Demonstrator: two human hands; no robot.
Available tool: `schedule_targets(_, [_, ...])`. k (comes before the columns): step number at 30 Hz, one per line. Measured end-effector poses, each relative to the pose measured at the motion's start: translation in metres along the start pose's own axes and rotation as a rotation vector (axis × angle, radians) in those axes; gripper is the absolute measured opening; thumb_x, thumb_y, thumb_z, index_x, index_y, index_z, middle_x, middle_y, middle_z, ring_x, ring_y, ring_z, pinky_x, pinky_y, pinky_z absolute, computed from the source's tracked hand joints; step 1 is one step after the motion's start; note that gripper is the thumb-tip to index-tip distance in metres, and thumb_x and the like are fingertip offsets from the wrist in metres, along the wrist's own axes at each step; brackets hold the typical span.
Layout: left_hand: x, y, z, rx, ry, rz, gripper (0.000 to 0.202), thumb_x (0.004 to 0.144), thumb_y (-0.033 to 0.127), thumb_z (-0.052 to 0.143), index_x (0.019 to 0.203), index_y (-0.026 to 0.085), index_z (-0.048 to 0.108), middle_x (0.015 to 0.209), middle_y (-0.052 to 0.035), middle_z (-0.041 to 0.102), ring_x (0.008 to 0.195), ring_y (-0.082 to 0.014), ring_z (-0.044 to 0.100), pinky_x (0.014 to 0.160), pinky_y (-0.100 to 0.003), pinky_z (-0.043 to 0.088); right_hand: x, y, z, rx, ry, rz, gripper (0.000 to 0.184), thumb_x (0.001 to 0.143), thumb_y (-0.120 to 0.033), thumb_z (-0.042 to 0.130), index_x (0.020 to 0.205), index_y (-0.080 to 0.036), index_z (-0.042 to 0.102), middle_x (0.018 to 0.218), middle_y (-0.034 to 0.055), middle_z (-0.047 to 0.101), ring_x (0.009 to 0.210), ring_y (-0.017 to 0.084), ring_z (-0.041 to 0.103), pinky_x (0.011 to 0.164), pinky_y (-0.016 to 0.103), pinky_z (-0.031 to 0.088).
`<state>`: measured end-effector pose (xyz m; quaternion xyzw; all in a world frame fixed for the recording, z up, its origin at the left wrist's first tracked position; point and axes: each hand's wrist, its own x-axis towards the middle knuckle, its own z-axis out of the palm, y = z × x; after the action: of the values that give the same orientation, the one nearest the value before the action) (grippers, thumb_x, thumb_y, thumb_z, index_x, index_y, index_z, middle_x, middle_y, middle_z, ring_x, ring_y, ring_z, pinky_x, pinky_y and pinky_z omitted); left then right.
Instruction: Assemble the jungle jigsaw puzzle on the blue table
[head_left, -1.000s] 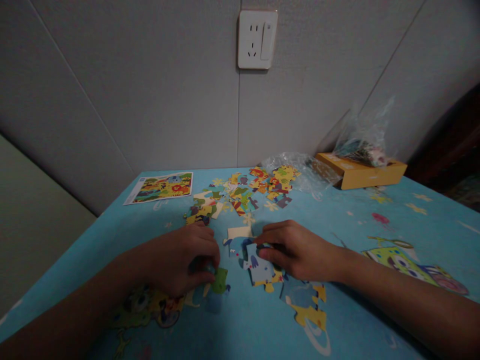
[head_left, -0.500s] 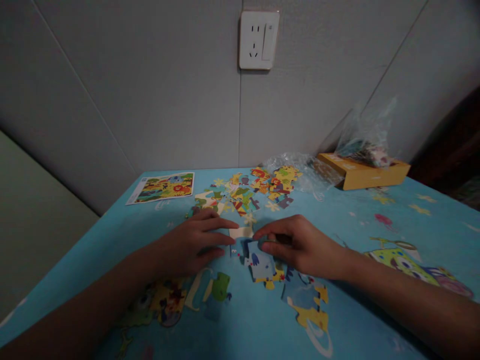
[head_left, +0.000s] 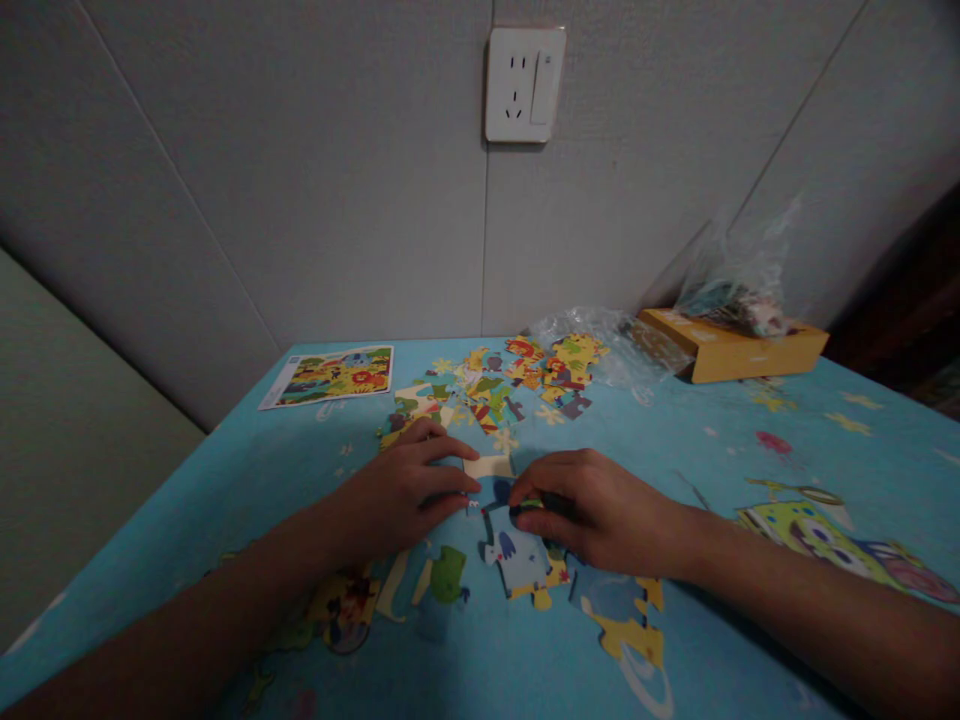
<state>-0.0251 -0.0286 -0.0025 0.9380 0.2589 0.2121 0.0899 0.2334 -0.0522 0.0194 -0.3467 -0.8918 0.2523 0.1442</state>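
Observation:
My right hand (head_left: pixel 592 510) is closed, with thumb and forefinger pinched at the top edge of a blue elephant jigsaw piece (head_left: pixel 521 560) that has a yellow lower edge. Just beyond it lies a cream-and-blue jigsaw piece (head_left: pixel 487 467), partly covered by the fingers. My left hand (head_left: pixel 416 480) has its fingers stretched out and spread, the tips against that piece's left edge. Whether the two pieces touch is hard to tell. Several loose jigsaw pieces (head_left: pixel 491 400) lie in a group beyond my hands. Nearer me on the right, another blue-and-yellow piece (head_left: pixel 637 640) shows.
A printed picture card (head_left: pixel 337 376) lies at the back left. At the back right, an orange box (head_left: pixel 757 355) stands with a clear plastic bag (head_left: pixel 739 290) on it and crumpled plastic (head_left: pixel 607 335) beside it. The tablecloth (head_left: pixel 720 640) has cartoon prints. A socket (head_left: pixel 525 85) is on the wall.
My right hand has moved slightly towards me, and the elephant piece has shifted nearer too. My left hand stays at the cream-and-blue piece. The whole view has shifted slightly.

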Motion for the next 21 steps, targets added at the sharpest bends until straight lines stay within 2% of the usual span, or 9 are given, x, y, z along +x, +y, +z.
schedule_targets(4, [0.0, 0.005, 0.001, -0.029, -0.014, -0.061, 0.013, 0.087, 0.029, 0.068, 0.098, 0.023, 0.072, 0.121, -0.0064, 0.065, 0.115, -0.0264, 0.049, 0.1, -0.047, 0.042, -0.001, -0.002, 0.0, -0.018, -0.017, -0.033, 0.019, 0.091, -0.029, 0.059, 0.103, -0.018, 0.07, 0.094, 0.0059, 0.071, 0.083, 0.017, 0.064, 0.076, 0.028, 0.046])
schedule_targets(8, [0.002, 0.006, 0.003, -0.039, 0.005, -0.103, 0.013, 0.085, 0.029, 0.07, 0.095, 0.021, 0.071, 0.118, -0.0074, 0.065, 0.114, -0.0265, 0.049, 0.101, -0.047, 0.041, -0.001, -0.005, 0.002, -0.027, -0.044, -0.061, 0.014, 0.09, -0.026, 0.061, 0.097, -0.018, 0.07, 0.089, 0.005, 0.068, 0.079, 0.016, 0.062, 0.073, 0.027, 0.046])
schedule_targets(11, [0.003, 0.004, 0.004, -0.023, 0.008, -0.118, 0.013, 0.086, 0.028, 0.069, 0.097, 0.021, 0.071, 0.118, -0.0073, 0.065, 0.114, -0.0262, 0.049, 0.1, -0.046, 0.041, -0.001, -0.003, -0.002, -0.062, -0.046, -0.102, 0.017, 0.09, -0.031, 0.061, 0.093, -0.018, 0.071, 0.092, 0.0061, 0.065, 0.08, 0.016, 0.061, 0.072, 0.028, 0.046])
schedule_targets(14, [0.002, 0.002, 0.005, -0.009, 0.016, -0.127, 0.012, 0.088, 0.027, 0.067, 0.098, 0.021, 0.071, 0.119, -0.007, 0.065, 0.114, -0.0259, 0.049, 0.1, -0.045, 0.041, 0.0, 0.009, -0.016, -0.129, 0.06, -0.088, 0.025, 0.095, -0.032, 0.053, 0.09, -0.016, 0.071, 0.092, 0.0083, 0.064, 0.08, 0.017, 0.06, 0.074, 0.029, 0.045])
schedule_targets(17, [0.002, 0.001, 0.005, -0.001, 0.026, -0.122, 0.011, 0.088, 0.027, 0.066, 0.097, 0.021, 0.07, 0.118, -0.0066, 0.065, 0.113, -0.0259, 0.049, 0.1, -0.045, 0.04, -0.002, 0.025, -0.04, -0.262, 0.201, 0.038, 0.025, 0.094, -0.027, 0.05, 0.084, -0.014, 0.07, 0.082, 0.0077, 0.066, 0.075, 0.017, 0.058, 0.072, 0.031, 0.043])
schedule_targets(19, [0.002, 0.001, 0.005, 0.001, 0.025, -0.118, 0.011, 0.088, 0.027, 0.065, 0.097, 0.021, 0.07, 0.118, -0.0068, 0.065, 0.113, -0.026, 0.05, 0.099, -0.045, 0.041, -0.005, 0.035, -0.054, -0.331, 0.169, 0.117, 0.02, 0.09, -0.028, 0.056, 0.086, -0.015, 0.071, 0.081, 0.007, 0.068, 0.073, 0.017, 0.058, 0.07, 0.031, 0.041])
schedule_targets(21, [0.003, 0.0, 0.005, 0.0, 0.019, -0.118, 0.012, 0.089, 0.028, 0.065, 0.097, 0.021, 0.07, 0.118, -0.0072, 0.065, 0.113, -0.0262, 0.05, 0.098, -0.045, 0.041, -0.009, 0.04, -0.064, -0.345, 0.041, 0.147, 0.019, 0.086, -0.033, 0.062, 0.088, -0.016, 0.071, 0.082, 0.0062, 0.068, 0.072, 0.017, 0.059, 0.068, 0.03, 0.04])
